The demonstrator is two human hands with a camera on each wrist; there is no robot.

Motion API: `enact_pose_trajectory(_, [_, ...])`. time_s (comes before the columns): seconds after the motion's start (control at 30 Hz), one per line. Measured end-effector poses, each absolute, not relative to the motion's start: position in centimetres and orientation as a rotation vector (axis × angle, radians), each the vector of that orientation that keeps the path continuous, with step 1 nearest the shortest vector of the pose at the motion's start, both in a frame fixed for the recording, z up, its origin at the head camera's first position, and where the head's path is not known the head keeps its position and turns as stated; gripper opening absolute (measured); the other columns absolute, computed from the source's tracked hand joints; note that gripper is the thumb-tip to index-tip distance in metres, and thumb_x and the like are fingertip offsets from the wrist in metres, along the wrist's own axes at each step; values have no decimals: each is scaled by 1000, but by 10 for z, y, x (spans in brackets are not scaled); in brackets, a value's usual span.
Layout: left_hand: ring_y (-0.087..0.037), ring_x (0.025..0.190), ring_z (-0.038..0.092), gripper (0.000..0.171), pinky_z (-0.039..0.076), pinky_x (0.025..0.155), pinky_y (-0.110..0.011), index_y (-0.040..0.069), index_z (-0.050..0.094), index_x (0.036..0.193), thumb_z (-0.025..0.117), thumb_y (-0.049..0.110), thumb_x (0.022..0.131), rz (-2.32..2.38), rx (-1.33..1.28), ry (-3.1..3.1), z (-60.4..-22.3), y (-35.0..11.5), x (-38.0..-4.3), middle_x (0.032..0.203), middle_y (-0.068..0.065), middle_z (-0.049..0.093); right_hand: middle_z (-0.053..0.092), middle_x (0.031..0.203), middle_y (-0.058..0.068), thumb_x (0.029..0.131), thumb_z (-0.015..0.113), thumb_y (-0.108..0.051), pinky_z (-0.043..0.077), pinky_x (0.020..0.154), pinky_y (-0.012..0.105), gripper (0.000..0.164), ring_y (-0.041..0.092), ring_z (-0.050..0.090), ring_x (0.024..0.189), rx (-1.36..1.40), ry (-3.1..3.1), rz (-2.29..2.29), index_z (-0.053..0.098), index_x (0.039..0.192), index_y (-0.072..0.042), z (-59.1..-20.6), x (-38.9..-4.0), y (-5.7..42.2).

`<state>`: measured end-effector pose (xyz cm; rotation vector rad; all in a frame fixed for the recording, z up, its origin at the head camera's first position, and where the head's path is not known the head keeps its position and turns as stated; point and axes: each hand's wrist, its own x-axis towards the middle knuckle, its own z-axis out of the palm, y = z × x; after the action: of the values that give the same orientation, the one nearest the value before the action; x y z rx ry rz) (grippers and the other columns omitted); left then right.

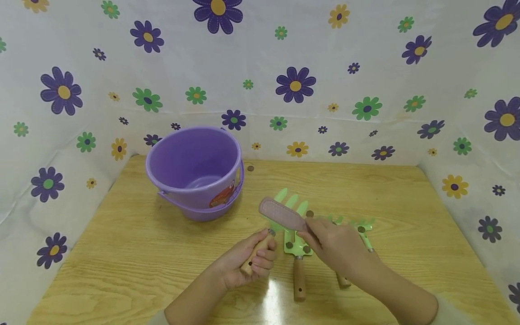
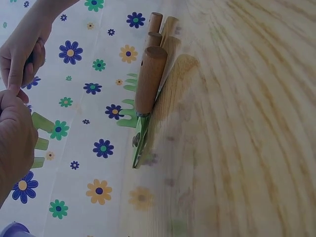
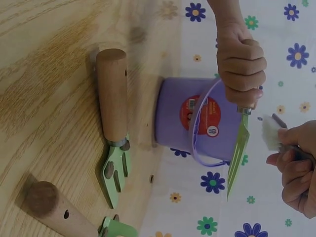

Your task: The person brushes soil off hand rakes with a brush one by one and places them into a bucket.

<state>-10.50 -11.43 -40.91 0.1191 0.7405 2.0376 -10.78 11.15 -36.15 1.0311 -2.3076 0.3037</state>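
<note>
My left hand (image 1: 252,266) grips the wooden handle of a small green garden fork (image 3: 240,153), raised over the table with its tines pointing away. From the right, my right hand (image 1: 339,246) holds a brush (image 1: 282,214) with a mauve-grey back. Its white bristles (image 3: 270,133) show in the right wrist view, turned toward the fork. In the head view the brush crosses over the tines and hides part of them. Below lies a second green fork (image 3: 116,170) with a wooden handle and brown bits on its head.
A purple bucket (image 1: 192,199) with its handle down stands at the back left. Right of the second fork lie more green tools with wooden handles, including a rake (image 1: 367,225), partly behind my right hand. Brown bits (image 1: 250,168) dot the table. Flowered cloth surrounds it.
</note>
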Motion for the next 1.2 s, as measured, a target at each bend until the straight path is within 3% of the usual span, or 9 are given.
enact_pose_trajectory(0.37, [5, 47, 44, 38, 33, 45, -6, 17, 52, 82, 29, 39, 103, 2049, 120, 725, -409, -116, -105, 60, 14, 44, 58, 58, -2, 103, 21, -43, 23, 35, 8, 60, 2, 44, 41, 1005, -2351, 193, 61, 79, -6, -367, -103, 112])
enact_pose_trajectory(0.6, [6, 48, 44, 40, 33, 45, -6, 17, 53, 82, 28, 39, 104, 2055, 123, 699, -412, -117, -105, 60, 14, 45, 57, 57, -4, 102, 31, -43, 21, 36, 6, 51, 0, 42, 41, 999, -2410, 184, 60, 78, -8, -374, -103, 112])
enact_pose_trajectory(0.83, [6, 48, 44, 39, 33, 44, -5, 17, 54, 82, 29, 38, 104, 2052, 128, 692, -414, -118, -105, 61, 13, 45, 49, 54, -7, 102, 24, -43, 19, 38, 7, 55, -1, 31, 45, 1001, -2437, 252, 56, 75, -8, -377, -110, 111])
enact_pose_trajectory(1.07, [6, 48, 43, 40, 31, 43, -5, 17, 53, 82, 26, 38, 104, 2033, 137, 698, -414, -118, -104, 60, 14, 44, 55, 57, -3, 102, 30, -41, 26, 37, 8, 54, 1, 41, 43, 987, -2472, 243, 62, 82, -4, -375, -113, 112])
enact_pose_trajectory(1.2, [6, 48, 43, 40, 31, 44, -5, 18, 53, 82, 26, 37, 104, 2026, 144, 708, -414, -119, -103, 60, 14, 44, 62, 62, 3, 99, 46, -34, 32, 38, 8, 42, 4, 49, 45, 984, -2505, 274, 66, 90, 1, -376, -115, 115])
